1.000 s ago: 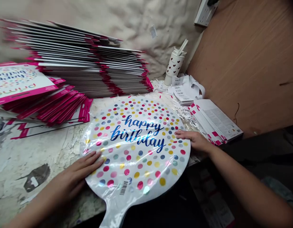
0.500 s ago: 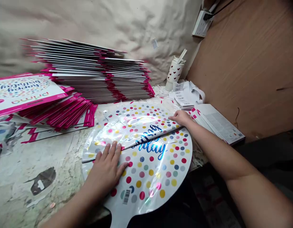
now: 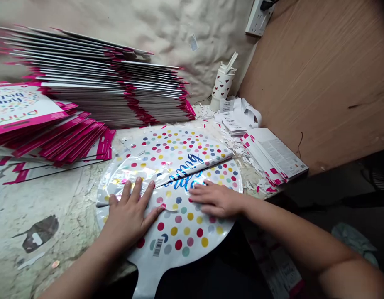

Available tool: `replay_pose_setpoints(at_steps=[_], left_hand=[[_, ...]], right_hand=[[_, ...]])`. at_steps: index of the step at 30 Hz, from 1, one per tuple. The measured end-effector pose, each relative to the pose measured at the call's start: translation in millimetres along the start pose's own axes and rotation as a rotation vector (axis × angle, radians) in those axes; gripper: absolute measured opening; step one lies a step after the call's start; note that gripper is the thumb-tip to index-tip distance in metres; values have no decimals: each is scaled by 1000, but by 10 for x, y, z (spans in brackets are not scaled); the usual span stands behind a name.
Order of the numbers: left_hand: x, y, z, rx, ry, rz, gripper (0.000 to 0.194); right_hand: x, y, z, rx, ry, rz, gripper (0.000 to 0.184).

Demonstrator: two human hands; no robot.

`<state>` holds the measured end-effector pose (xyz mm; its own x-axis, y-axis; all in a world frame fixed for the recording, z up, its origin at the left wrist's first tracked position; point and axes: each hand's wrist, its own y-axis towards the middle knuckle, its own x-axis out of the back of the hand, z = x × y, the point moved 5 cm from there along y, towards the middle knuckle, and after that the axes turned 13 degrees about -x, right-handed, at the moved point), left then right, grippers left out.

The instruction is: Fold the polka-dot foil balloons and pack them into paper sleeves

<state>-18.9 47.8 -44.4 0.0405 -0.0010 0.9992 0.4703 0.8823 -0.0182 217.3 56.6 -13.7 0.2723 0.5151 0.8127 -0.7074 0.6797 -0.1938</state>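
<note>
A flat foil balloon [image 3: 179,228] lies on the table's front edge, white with coloured dots and blue "happy birthday" lettering. Its upper part is folded down over the middle, so some lettering is covered. The tail of the balloon hangs off the near edge, just below a printed barcode. Spread fingers of my left hand [image 3: 129,211] rest on the left end of the fold. My right hand [image 3: 215,199] lies flat on the dotted foil just below the fold, fingers stretched toward the lettering.
A tall stack of pink-edged white packages [image 3: 117,91] stands against the wall. Fanned printed packages [image 3: 26,110] lie at left. Behind are a heart-patterned tumbler [image 3: 223,85], a label roll [image 3: 235,116] and paper scraps. More cards [image 3: 272,153] lie beside the wooden panel [image 3: 322,83].
The balloon, flat at first, has been folded over across its middle. My left hand moved onto the fold; my right hand left the fold's right end and moved inward onto the lower foil.
</note>
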Motion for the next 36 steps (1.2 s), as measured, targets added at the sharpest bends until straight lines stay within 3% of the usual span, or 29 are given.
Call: replay_pose_setpoints(at_steps=[4, 6, 7, 9, 11, 12, 15, 17, 19, 21, 22, 23, 24, 26, 28, 29, 33, 34, 36], left_hand=[[-2, 47, -23, -15, -30, 16, 69], [2, 99, -66, -46, -50, 44, 69], [8, 129, -93, -63, -56, 59, 68], [23, 180, -144, -86, -55, 82, 66], [34, 212, -179, -87, -43, 90, 63], [33, 218, -190, -83, -37, 93, 62], [6, 208, -193, -64, -29, 100, 63], [-5, 194, -176, -50, -24, 99, 64], [7, 188, -156, -38, -26, 86, 64], [30, 203, -158, -33, -45, 82, 66], [43, 223, -173, -24, -54, 82, 68], [57, 253, -200, -12, -57, 80, 69], [70, 292, -243, -1, -58, 74, 72], [81, 393, -378, 4, -68, 65, 76], [72, 497, -546, -12, -87, 60, 80], [62, 539, -623, -18, -96, 60, 81], [31, 601, -772, -6, -114, 37, 82], [24, 595, -774, -1, -125, 34, 82], [9, 577, -758, 8, -151, 18, 82]], right_hand=[[10, -762, -54, -127, 142, 348, 22], [177, -950, -62, -264, 140, 339, 18], [296, -955, -44, -320, 113, 257, 19], [533, -786, 90, -350, 40, -6, 23], [617, -412, 354, -272, -10, -231, 29], [564, -166, 503, -213, -27, -269, 32], [157, 604, 753, -118, -10, -161, 53], [-77, 912, 602, -180, 25, -110, 68], [-143, 918, 226, -267, 18, -123, 70], [-13, 643, -298, -476, -31, -245, 67], [98, 421, -572, -662, -55, -350, 66], [199, 182, -789, -833, -93, -454, 66], [269, -20, -909, -911, -147, -534, 64], [277, -224, -904, -797, -241, -597, 59], [152, -236, -766, -623, -253, -566, 57], [92, -206, -723, -606, -222, -544, 58], [160, -28, -821, -885, 82, -548, 76], [237, 37, -819, -909, 197, -564, 78], [411, 209, -649, -806, 395, -642, 75]])
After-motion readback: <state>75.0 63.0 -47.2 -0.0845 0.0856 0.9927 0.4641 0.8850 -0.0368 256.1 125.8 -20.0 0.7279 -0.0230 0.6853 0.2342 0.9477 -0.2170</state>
